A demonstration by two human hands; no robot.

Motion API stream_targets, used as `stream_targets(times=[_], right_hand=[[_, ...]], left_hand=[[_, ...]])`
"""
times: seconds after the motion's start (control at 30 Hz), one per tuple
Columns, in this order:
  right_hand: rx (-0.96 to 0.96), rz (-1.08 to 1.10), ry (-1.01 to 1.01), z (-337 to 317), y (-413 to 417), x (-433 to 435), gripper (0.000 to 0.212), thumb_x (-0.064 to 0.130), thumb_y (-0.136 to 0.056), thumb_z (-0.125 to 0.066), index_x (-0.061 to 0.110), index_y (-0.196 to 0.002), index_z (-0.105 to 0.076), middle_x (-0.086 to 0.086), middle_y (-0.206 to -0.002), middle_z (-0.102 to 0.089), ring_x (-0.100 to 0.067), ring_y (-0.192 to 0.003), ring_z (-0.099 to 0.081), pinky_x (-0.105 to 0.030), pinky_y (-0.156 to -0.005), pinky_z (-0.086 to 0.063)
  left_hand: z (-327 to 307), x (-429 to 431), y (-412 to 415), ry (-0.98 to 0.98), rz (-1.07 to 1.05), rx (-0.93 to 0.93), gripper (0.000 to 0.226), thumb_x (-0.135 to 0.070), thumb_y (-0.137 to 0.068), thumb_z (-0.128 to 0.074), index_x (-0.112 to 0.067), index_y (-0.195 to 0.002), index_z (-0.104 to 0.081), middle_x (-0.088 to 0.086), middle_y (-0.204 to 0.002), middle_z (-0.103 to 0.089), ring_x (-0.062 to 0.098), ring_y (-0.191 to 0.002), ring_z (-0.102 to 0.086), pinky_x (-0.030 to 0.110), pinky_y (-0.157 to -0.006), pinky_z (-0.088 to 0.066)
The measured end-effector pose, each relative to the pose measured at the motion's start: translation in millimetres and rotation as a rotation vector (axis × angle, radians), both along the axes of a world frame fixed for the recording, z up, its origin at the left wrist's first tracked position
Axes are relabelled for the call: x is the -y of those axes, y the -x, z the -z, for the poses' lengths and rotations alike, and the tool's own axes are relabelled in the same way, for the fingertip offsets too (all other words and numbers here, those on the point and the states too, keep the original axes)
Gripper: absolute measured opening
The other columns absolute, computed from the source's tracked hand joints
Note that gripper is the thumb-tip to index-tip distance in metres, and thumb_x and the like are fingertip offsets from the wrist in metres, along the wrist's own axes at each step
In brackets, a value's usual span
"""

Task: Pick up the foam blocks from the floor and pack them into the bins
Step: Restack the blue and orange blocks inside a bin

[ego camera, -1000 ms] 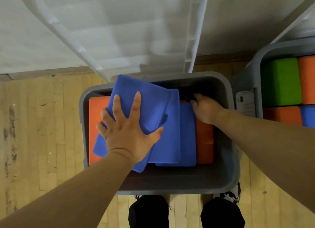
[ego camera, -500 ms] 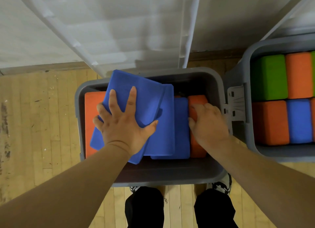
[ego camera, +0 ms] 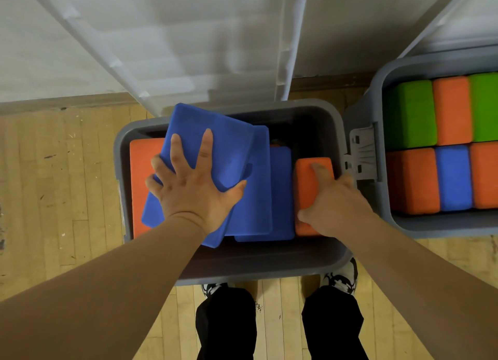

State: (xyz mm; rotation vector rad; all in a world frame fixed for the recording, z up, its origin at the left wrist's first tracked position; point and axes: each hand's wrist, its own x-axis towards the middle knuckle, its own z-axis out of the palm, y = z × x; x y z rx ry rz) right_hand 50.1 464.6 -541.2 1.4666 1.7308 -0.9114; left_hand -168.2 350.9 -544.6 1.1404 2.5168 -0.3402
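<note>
Head view, read left to right. The wooden floor (ego camera: 54, 198) fills the left side. At centre stands the grey bin (ego camera: 120, 171), its clear lid (ego camera: 188, 36) swung up against the far wall. Inside, a flat orange block (ego camera: 140, 171) lies along the left wall. Over it sits a tilted blue block (ego camera: 215, 133), askew, its far corner riding above the rim. My left hand (ego camera: 194, 192) lies on this block with fingers spread and straight, pressing and gripping nothing. Two further blue blocks (ego camera: 283, 198) lie to the right, partly overlapped. Near the bin's right wall my right hand (ego camera: 336, 206) grips a narrow orange block (ego camera: 307, 179), fingers curled over its top and thumb on its near left edge. At far right, just beside the first bin, is a second bin (ego camera: 377, 90) packed in rows with green, orange and blue blocks (ego camera: 454, 176).

Judgement: packing is well advanced, as every block in view is already inside a bin. The second bin looks full where visible, while the grey bin shows dark gaps at its far and near ends. What remains is to seat the two blocks in hand. I cannot rule out blocks outside the view.
</note>
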Motion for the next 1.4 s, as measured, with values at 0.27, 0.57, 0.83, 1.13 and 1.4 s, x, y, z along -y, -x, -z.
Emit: stream_targets(times=[0.27, 0.57, 0.83, 1.13, 1.4], right_hand=[[-0.046, 0.086, -0.030, 2, 2, -4, 0.090, 0.058, -0.086, -0.071, 0.041, -0.151, -0.011, -0.016, -0.142, -0.029, -0.038, -0.103, -0.055, -0.047, -0.079, -0.051], [-0.083, 0.025, -0.100, 1, 11, -16, 0.102, 0.050, -0.089, -0.073, 0.045, -0.159, 0.001, -0.020, -0.152, -0.029, -0.040, -0.121, -0.053, -0.047, -0.089, -0.050], [-0.083, -0.003, -0.145, -7, -20, 19, 0.097, 0.067, -0.084, -0.068, 0.048, -0.158, -0.009, -0.010, -0.144, -0.032, -0.034, -0.120, -0.054, -0.049, -0.095, -0.053], [-0.083, 0.029, -0.107, 28, -28, 40, 0.093, 0.054, -0.091, -0.068, 0.044, -0.160, -0.007, -0.010, -0.146, -0.030, -0.032, -0.117, -0.055, -0.039, -0.090, -0.051], [-0.098, 0.115, 0.003, 51, -21, 37, 0.101, 0.050, -0.089, -0.073, 0.046, -0.160, 0.000, -0.011, -0.154, -0.024, -0.038, -0.129, -0.049, -0.051, -0.098, -0.050]], left_hand=[[0, 1, 0, -0.014, -0.007, 0.018, 0.111, -0.095, -0.070, -0.039, -0.050, -0.153, 0.019, 0.006, -0.165, 0.016, 0.052, -0.145, -0.008, 0.068, -0.115, -0.021], [0, 3, 0, -0.030, -0.004, 0.022, 0.110, -0.095, -0.070, -0.039, -0.050, -0.154, 0.017, 0.006, -0.165, 0.014, 0.052, -0.144, -0.010, 0.068, -0.115, -0.022], [0, 3, -1, -0.033, -0.008, 0.026, 0.111, -0.095, -0.069, -0.039, -0.051, -0.153, 0.018, 0.006, -0.165, 0.014, 0.052, -0.145, -0.009, 0.068, -0.116, -0.020], [-2, 1, -2, -0.016, -0.016, 0.028, 0.110, -0.095, -0.070, -0.039, -0.052, -0.152, 0.020, 0.005, -0.165, 0.016, 0.051, -0.145, -0.008, 0.067, -0.116, -0.019], [-1, 2, 0, -0.037, -0.005, 0.021, 0.109, -0.095, -0.070, -0.039, -0.051, -0.153, 0.018, 0.005, -0.165, 0.015, 0.052, -0.145, -0.010, 0.068, -0.115, -0.021]])
